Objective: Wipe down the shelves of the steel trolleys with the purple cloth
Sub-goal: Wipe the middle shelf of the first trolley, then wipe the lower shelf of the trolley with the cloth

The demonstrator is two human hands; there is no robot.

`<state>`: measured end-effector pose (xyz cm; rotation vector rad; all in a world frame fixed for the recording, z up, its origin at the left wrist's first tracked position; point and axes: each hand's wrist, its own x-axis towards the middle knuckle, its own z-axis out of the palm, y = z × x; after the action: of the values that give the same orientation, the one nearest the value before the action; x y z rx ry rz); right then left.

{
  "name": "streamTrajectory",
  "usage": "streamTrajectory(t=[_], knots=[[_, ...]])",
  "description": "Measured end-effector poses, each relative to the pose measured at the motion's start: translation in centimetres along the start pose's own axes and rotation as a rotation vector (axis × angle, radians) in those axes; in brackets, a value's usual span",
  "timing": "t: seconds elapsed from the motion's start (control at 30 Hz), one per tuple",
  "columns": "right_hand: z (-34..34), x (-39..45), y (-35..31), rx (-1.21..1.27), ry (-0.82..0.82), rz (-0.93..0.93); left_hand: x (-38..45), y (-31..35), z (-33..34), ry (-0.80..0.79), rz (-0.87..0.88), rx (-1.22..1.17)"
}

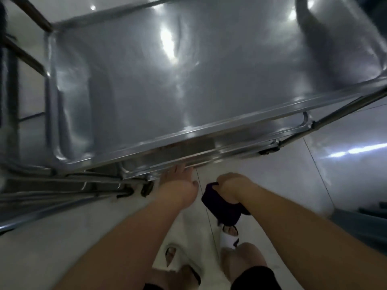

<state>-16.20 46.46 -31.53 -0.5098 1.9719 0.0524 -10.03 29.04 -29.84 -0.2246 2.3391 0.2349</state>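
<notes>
Dark purple cloth [225, 208] bunched, steel trolley [167, 80] shiny

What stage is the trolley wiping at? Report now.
Done: cannot tell; the top shelf shines but shows no wipe marks. In hand: the right hand grips the purple cloth off the steel, and the left hand touches a lower shelf edge. Left: the lower shelves.

Both bare arms reach up from the bottom of the frame. The left hand [179, 185] is open, fingers straight. The right hand [232, 185] is curled tight.
</notes>
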Motion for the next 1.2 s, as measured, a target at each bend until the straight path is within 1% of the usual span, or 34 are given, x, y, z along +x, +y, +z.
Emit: streamTrajectory(t=[0.07, 0.17, 0.23, 0.33, 0.5, 0.6, 0.67, 0.77, 0.9, 1.0, 1.07, 1.13, 1.2], knots=[[0.5, -4.6, -0.2, 0.028, -0.029, -0.009, -5.1, 1.2, -2.2, -0.011, -0.02, -0.005], [0.9, -10.8, -0.4, -0.08, -0.036, -0.061, -12.4, 2.8, -5.6, -0.005, -0.064, -0.015], [0.3, -14.3, -0.7, -0.108, 0.033, -0.071, -16.2, 3.4, -7.9, -0.004, -0.073, -0.013], [-1.8, -19.0, -1.6, -0.096, 0.162, -0.082, -20.7, 3.6, -10.8, 0.018, -0.043, -0.033], [-5.6, -24.6, -4.1, 0.009, 0.384, 0.025, -24.5, 2.6, -13.9, 0.144, -0.042, -0.08], [-7.6, -28.5, -5.3, -0.013, 0.487, 0.045, -25.3, 2.4, -15.3, 0.207, 0.028, -0.029], [-8.4, -31.0, -5.7, -0.036, 0.551, 0.106, -25.7, 2.7, -16.4, 0.253, 0.085, -0.004], [-8.9, -34.6, -5.8, -0.146, 0.593, 0.169, -26.5, 3.7, -18.1, 0.313, 0.166, 0.028], [-9.3, -39.6, -4.1, -0.237, 0.602, 0.211, -27.3, 7.1, -20.3, 0.336, 0.271, 0.071], [-9.3, -42.9, -1.1, -0.208, 0.589, 0.26, -27.5, 11.3, -21.6, 0.353, 0.351, 0.105], [-8.9, -44.5, 2.0, -0.198, 0.619, 0.289, -27.4, 14.8, -22.3, 0.379, 0.398, 0.15], [-8.0, -45.9, 6.0, -0.12, 0.688, 0.351, -27.3, 19.0, -22.7, 0.394, 0.454, 0.205], [-7.0, -47.2, 10.6, 0.008, 0.763, 0.405, -27.1, 23.9, -23.0, 0.392, 0.499, 0.233]])
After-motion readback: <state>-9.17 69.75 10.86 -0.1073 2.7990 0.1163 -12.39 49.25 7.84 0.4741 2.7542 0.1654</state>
